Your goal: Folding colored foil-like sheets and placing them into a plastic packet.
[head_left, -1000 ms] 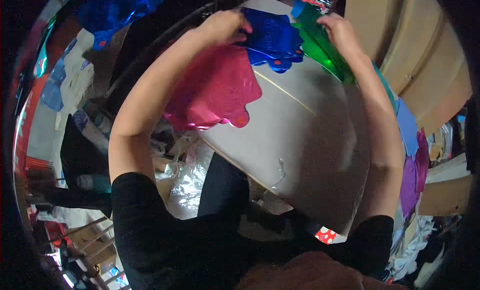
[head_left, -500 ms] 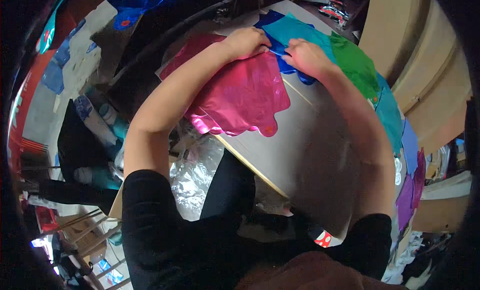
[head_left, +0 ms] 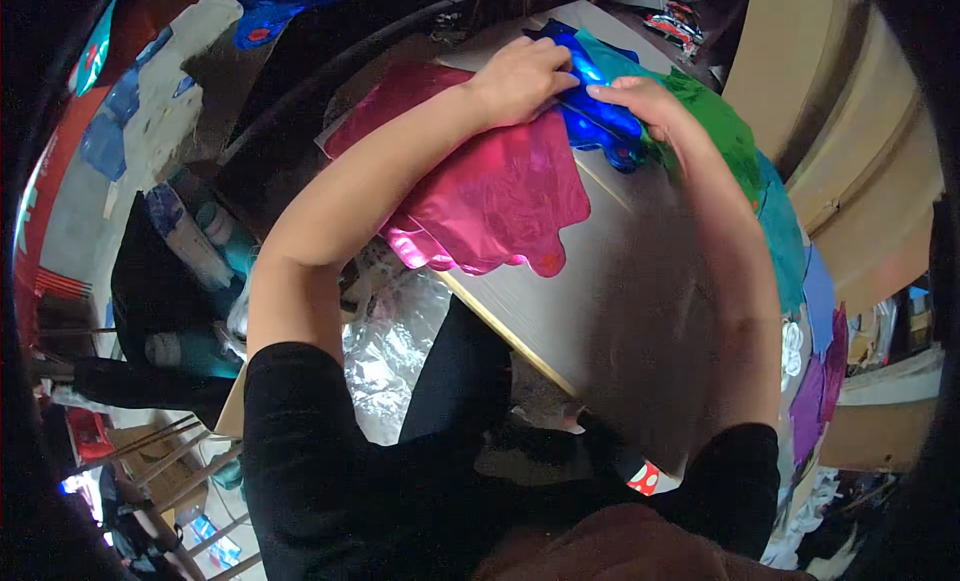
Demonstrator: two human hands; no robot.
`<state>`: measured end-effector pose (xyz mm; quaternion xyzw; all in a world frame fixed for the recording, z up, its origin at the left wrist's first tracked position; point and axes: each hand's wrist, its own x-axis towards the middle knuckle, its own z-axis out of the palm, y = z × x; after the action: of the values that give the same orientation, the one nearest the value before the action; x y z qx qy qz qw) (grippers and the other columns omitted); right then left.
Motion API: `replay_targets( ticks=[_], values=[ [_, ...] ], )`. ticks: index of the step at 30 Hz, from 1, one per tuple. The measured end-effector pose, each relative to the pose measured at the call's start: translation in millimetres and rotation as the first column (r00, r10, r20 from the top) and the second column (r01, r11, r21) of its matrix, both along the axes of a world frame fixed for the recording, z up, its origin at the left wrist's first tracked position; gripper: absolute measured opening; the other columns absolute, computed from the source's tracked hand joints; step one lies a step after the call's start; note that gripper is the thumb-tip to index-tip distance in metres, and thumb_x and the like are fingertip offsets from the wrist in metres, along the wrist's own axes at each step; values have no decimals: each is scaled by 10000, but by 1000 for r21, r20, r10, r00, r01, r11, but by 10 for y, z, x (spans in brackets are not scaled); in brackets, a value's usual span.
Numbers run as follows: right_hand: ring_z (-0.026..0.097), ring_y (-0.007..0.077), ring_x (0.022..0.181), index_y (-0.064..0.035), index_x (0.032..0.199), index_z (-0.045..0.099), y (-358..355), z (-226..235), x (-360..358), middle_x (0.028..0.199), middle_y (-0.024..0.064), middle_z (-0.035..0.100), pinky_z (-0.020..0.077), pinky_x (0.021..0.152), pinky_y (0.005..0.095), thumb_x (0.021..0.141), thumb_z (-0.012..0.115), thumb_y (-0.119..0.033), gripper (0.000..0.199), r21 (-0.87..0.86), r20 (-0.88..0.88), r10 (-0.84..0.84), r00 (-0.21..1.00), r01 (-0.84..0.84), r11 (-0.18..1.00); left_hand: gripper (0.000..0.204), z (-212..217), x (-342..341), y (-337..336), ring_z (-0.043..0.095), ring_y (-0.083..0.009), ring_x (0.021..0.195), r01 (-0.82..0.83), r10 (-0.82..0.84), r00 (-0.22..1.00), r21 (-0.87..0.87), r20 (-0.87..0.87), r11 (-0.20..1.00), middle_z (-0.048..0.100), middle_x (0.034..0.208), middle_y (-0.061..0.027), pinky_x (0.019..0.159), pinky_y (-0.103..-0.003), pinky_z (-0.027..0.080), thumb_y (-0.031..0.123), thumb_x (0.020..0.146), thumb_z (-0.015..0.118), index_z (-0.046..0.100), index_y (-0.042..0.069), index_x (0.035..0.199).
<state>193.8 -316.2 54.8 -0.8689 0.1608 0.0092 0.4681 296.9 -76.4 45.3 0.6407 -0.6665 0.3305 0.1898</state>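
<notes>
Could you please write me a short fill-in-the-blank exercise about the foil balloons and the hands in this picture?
1. Both hands, the left hand and the right hand, rest on the flat shiny foil balloon coloured ____.
2. Under the left forearm lies a flat foil balloon coloured ____.
3. The balloons lie on a pale ____.

Missing words: blue; pink; board

At about ten o'clock a red banner (head_left: 45, 196) with pale shapes runs along the rim. Near five o'clock, a small red patch with white dots (head_left: 645, 477) shows below the board's edge.
</notes>
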Motion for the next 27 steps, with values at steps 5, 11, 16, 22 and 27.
replay_targets(
  ticks=[5, 11, 16, 22, 27],
  values=[
    [618, 105, 819, -54, 964, 718, -57, 8, -56, 923, 18, 704, 487, 750, 287, 810, 797, -381, 370, 205, 1, -25, 1000, 25, 978, 224, 2, 8, -112, 591, -276, 1009, 8, -12, 1000, 273, 11, 962, 640, 1029, -72, 879, -413, 483, 220, 819, 677, 724, 121, 1015],
    [650, 159, 746, -61, 949, 748, -1030, 592, 51, 864, 74, 726, 520, 706, 345, 820, 760, -258, 236, -508, 470, -80, 879, 343, 790, 213, -173, 49, -176, 629, -317, 977, 134, -73, 976, 306, -204, 943, 664, 1017, -97, 848, -435, 524, 245, 868, 646, 709, 79, 986],
    [708, 291, 887, -146, 1074, 726, -1227, 1696, -77, 924, 191, 710, 533, 761, 383, 934, 595, -457, 365, -684, 701, 59, 711, 646, 340, 211, -155, 32, -196, 628, -314, 999, 107, -45, 979, 316, -198, 943, 664, 1031, -98, 851, -431, 522, 243, 868, 643, 696, 78, 989],
    [695, 348, 874, -152, 1139, 691, 308, 1719, -98, 945, 201, 699, 530, 738, 404, 957, 594, -354, 289, -809, 579, 283, 764, 495, 318, 239, -67, 35, 37, 635, -327, 1033, -15, 127, 964, 432, -232, 902, 668, 1063, -102, 841, -459, 529, 276, 866, 611, 715, 148, 1039],
    [645, 362, 897, -54, 1132, 647, 1480, 618, -602, 946, 174, 664, 519, 758, 464, 944, 533, -173, 250, -985, 170, 585, 793, 128, 111, 293, 316, -233, 1201, 643, -319, 1010, -207, 283, 890, 237, -358, 949, 694, 1018, -118, 846, -430, 527, 314, 836, 690, 718, 116, 1050]
  ],
)
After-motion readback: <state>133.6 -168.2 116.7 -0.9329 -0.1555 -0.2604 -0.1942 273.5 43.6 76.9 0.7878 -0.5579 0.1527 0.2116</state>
